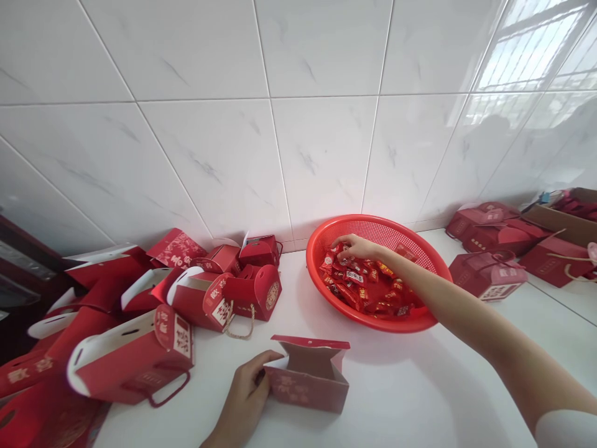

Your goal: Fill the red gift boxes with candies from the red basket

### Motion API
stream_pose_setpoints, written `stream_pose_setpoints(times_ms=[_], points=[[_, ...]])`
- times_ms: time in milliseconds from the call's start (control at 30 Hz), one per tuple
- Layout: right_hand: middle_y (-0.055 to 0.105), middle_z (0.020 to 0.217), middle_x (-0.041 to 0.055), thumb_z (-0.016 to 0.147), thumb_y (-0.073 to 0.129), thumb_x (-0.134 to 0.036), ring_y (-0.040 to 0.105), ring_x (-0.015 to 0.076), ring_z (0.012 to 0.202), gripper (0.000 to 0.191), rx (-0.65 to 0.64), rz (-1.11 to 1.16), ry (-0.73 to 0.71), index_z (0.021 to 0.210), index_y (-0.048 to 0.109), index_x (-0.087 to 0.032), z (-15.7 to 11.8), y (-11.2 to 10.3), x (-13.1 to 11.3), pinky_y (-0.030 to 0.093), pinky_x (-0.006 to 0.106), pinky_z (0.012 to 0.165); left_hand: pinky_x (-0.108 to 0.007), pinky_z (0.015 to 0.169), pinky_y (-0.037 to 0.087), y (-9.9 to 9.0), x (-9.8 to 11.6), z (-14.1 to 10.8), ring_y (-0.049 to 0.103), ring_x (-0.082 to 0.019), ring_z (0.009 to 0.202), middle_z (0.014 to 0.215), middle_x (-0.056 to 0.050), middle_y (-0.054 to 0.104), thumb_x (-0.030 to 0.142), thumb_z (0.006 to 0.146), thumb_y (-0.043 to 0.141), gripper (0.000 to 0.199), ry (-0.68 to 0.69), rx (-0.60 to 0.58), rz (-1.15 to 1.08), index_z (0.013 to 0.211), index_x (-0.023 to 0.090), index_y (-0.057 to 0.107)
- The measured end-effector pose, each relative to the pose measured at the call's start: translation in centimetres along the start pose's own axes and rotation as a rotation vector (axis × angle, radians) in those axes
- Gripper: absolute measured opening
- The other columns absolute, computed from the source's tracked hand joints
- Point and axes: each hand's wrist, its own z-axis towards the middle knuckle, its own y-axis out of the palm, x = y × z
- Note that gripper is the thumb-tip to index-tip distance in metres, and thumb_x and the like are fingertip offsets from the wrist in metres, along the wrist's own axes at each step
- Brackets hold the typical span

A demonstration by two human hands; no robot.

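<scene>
Left fingers point(262, 359) pinch a box point(310, 392); right fingers point(347, 239), grip unclear, touch the basket's point(392, 325) sweets point(349, 294).

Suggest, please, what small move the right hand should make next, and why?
Probably the right hand should gather a few candies and lift them toward the box. It reaches down among the candies in the red basket, while the left hand holds the box by its side, with its top open and no candy visible inside.
</scene>
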Motion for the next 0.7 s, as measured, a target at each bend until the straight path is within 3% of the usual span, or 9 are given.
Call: stream_pose_setpoints(times_ms=[67,133,267,367,467,600,700], points=[[0.074,0.094,0.0050,0.075,0.072,-0.020,0.069,0.0256,0.089,0.029,0.001,-0.068,0.001,0.104,0.073,-0.020,3.6,0.6,-0.9,0.053,0.032,0.076,-0.030,0.065,0.056,-0.1,-0.2,0.0,0.066,-0.024,0.069,0.071,-0.005,0.074,0.032,0.076,0.062,0.028,0.009,-0.035,0.003,0.089,0.015,0.081],[0.073,0.092,0.0058,0.072,0.079,-0.021,0.068,0.0266,0.090,0.026,-0.006,-0.134,-0.003,0.097,0.072,-0.019,4.9,1.8,-1.4,0.050,0.031,0.075,-0.030,0.067,0.056,-0.2,-0.4,0.1,0.066,-0.024,0.070,0.075,-0.005,0.075,0.032,0.077,0.061,0.030,0.012,-0.045,0.018,0.092,0.015,0.081],[0.071,0.111,0.0164,0.065,0.090,-0.028,0.067,0.0347,0.104,0.048,-0.008,-0.268,0.015,0.105,0.066,-0.016,4.1,4.4,-2.0,0.050,0.034,0.080,-0.031,0.072,0.056,-0.1,-0.5,0.2,0.067,-0.025,0.074,0.083,-0.007,0.078,0.033,0.078,0.060,0.033,0.007,-0.050,0.046,0.094,0.014,0.081],[0.068,0.119,0.0218,0.070,0.087,-0.031,0.067,0.0374,0.108,0.054,0.006,-0.334,0.051,0.114,0.061,-0.014,3.6,5.4,-2.1,0.050,0.036,0.081,-0.031,0.070,0.056,0.0,-0.3,0.1,0.067,-0.024,0.072,0.080,-0.006,0.077,0.033,0.078,0.059,0.033,-0.003,-0.058,0.042,0.094,0.013,0.080],[0.069,0.117,0.0202,0.077,0.081,-0.029,0.069,0.0351,0.106,0.046,0.012,-0.344,0.072,0.116,0.061,-0.014,4.0,5.2,-2.0,0.051,0.034,0.080,-0.029,0.064,0.055,0.1,0.0,0.0,0.065,-0.023,0.069,0.073,-0.004,0.074,0.033,0.077,0.060,0.032,0.000,-0.044,0.021,0.093,0.014,0.080],[0.075,0.109,0.0104,0.084,0.069,-0.022,0.071,0.0267,0.100,0.022,-0.020,-0.256,0.039,0.105,0.069,-0.017,4.8,3.1,-1.8,0.052,0.029,0.082,-0.029,0.063,0.055,0.1,0.4,-0.1,0.065,-0.023,0.069,0.074,-0.005,0.074,0.033,0.078,0.059,0.028,0.005,-0.054,0.011,0.086,0.015,0.079],[0.076,0.110,0.0043,0.089,0.059,-0.025,0.072,0.0241,0.094,0.025,-0.013,-0.156,0.026,0.108,0.074,-0.021,3.0,1.3,-1.4,0.054,0.029,0.080,-0.029,0.063,0.055,0.1,0.5,-0.1,0.065,-0.023,0.068,0.075,-0.005,0.075,0.032,0.079,0.058,0.025,0.013,-0.063,0.013,0.078,0.015,0.077]])
